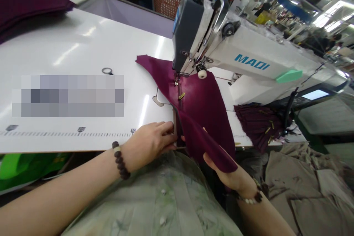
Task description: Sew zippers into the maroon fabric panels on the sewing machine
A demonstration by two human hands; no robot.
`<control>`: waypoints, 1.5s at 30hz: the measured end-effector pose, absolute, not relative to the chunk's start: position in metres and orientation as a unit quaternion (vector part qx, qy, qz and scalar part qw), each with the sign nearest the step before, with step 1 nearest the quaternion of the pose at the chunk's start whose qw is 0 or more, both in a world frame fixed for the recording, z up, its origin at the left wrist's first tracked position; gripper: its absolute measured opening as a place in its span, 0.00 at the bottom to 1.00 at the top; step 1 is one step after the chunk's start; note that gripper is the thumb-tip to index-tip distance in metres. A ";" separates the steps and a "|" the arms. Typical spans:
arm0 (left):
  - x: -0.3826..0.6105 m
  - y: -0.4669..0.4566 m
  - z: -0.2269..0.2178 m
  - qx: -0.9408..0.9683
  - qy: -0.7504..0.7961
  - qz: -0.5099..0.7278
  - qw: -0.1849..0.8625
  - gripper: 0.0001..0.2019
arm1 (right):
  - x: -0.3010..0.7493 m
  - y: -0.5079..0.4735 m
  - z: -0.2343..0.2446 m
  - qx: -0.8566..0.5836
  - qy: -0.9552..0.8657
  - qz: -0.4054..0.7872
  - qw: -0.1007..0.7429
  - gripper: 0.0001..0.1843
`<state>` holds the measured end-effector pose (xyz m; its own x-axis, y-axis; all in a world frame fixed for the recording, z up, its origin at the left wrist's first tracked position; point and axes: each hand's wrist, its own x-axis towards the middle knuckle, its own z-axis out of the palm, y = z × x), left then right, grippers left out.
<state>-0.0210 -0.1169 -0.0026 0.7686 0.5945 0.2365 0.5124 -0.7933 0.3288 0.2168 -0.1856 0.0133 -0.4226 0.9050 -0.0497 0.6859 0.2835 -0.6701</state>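
Observation:
A maroon fabric piece (206, 99) lies under the needle and presser foot (177, 81) of a white sewing machine (243, 55). A zipper with a gold pull (181, 96) runs along it below the foot. My left hand (155, 138) is closed at the table's front edge, its fingers curled on the dark zipper tape (175, 125); the fingertips are partly hidden. My right hand (232, 179) holds the fabric's near right part, which folds over it. The thumb shows beside the fold, and most of the fingers are covered by the cloth.
Metal scissors or a ring handle (107, 70) lies on the white tabletop (91, 51), left of the machine. Stacked maroon fabric (30, 3) sits at the far left. More maroon pieces with gold pulls (260, 125) lie right. Brown-grey cloth (309, 188) is piled lower right.

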 end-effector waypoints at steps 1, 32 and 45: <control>-0.022 -0.116 -0.002 0.943 0.271 0.156 0.117 0.11 | 0.219 -0.186 0.013 -0.515 -0.779 0.310 0.177 0.23; -0.039 -0.087 0.030 0.896 0.330 0.022 0.296 0.33 | 0.214 -0.161 0.025 -0.374 -0.877 0.295 0.063 0.31; -0.045 -0.098 0.003 0.948 0.291 0.021 0.128 0.57 | 0.207 -0.165 0.003 -0.408 -0.897 0.134 0.100 0.16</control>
